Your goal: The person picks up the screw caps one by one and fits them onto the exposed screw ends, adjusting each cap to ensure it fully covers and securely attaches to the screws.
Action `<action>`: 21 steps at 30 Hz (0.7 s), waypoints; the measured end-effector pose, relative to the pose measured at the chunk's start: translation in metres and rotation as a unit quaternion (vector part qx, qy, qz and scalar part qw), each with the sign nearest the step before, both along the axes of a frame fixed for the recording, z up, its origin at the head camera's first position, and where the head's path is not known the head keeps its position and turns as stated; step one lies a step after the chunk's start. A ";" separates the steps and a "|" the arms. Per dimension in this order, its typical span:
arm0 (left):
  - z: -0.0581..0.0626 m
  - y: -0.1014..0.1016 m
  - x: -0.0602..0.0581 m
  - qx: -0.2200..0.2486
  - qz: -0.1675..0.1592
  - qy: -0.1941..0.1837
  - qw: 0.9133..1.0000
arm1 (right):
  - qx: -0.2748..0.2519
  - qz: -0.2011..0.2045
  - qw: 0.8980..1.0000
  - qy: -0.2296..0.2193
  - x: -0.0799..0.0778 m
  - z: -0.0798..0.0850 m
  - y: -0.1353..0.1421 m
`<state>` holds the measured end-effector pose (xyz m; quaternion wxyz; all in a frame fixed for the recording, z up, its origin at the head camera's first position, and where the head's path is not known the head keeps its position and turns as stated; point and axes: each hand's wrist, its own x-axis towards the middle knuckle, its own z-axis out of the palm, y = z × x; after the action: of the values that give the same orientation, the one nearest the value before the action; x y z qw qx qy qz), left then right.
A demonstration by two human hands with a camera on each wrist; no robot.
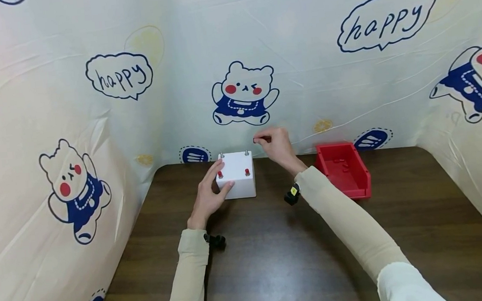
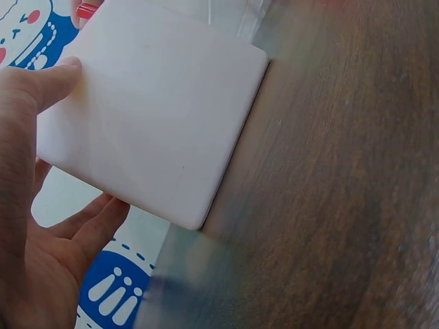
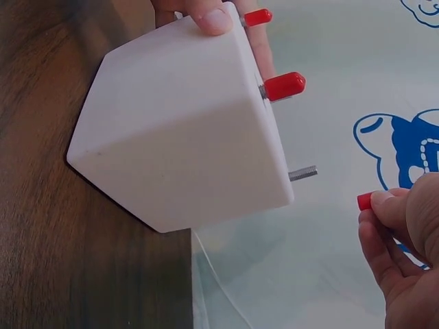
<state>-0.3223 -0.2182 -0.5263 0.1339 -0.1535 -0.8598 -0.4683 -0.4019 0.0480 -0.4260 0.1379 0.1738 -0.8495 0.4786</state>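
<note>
A white box [image 1: 241, 188] sits near the table's far edge, with metal studs sticking up from its top. Red caps [image 1: 247, 172] cover the two near studs; the two far ones are bare. My left hand [image 1: 208, 199] holds the box at its left side, thumb against the front face and fingers over the top and side. Up and to the right of the box, my right hand [image 1: 279, 147] pinches a small red cap [image 3: 364, 201] between thumb and fingertips. In the right wrist view, this cap is apart from a bare threaded stud [image 3: 304, 173].
To the right of the box, a red open-front bin [image 1: 360, 192] stands on the dark wooden table [image 1: 268, 263], with several small red caps [image 1: 340, 163] inside. A pale printed curtain [image 1: 303, 78] hangs behind the far edge and along both sides.
</note>
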 end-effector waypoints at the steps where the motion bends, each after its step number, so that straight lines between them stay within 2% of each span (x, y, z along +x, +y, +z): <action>1: 0.000 0.000 0.000 0.001 0.000 -0.001 1.000 | 0.000 0.001 1.000 0.001 0.000 0.000 -0.001; 11: 0.001 0.000 0.001 -0.004 0.000 -0.011 1.000 | -0.009 0.008 1.000 -0.005 0.000 -0.002 -0.005; 21: 0.001 -0.001 0.002 -0.003 -0.003 0.004 1.000 | -0.015 0.010 1.000 0.012 -0.001 -0.002 -0.009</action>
<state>-0.3200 -0.2188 -0.5249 0.1359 -0.1583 -0.8603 -0.4652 -0.4031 0.0386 -0.4282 0.1457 0.1857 -0.8390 0.4902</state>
